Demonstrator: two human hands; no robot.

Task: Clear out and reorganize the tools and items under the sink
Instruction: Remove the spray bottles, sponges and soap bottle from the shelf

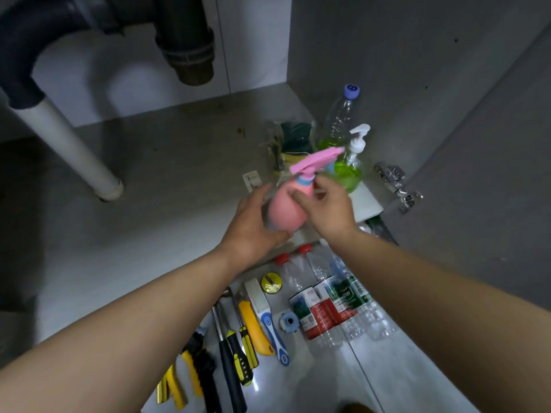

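1. Head view shows the pink spray bottle (290, 204) held in the air at the mouth of the cabinet, just above the front edge of the cabinet floor (179, 174). It is tilted, with its trigger head up and toward the right.
2. Both hands hold it. The left hand (253, 225) cups the rounded lower body with the thumb tucked underneath. The right hand (325, 204) pinches the shoulder and neck just below the blue collar.
3. It looks like thin moulded plastic, so probably light and a little springy under a squeeze. The wall is opaque, so I cannot tell how full it is.
4. The smooth, bulging body could slip from one hand. The narrow neck under the collar is likely the surest hold, with a palm under the base. The trigger head seems the weak part: lifting by it may strain it or set off a squirt.
5. Inside the cabinet, near the right wall, a pump bottle (351, 171) stands upright, holding bright green liquid in its lower part.
6. Just behind it stands a clear bottle (340, 120) with a purple cap, which has green liquid only near the bottom.
7. Outside on the tiles, several water bottles (328, 302) lie on their sides. They are transparent and look empty, and two show red caps.
8. Beside them a utility knife (253, 326) and screwdrivers (238, 353) lie in a row.
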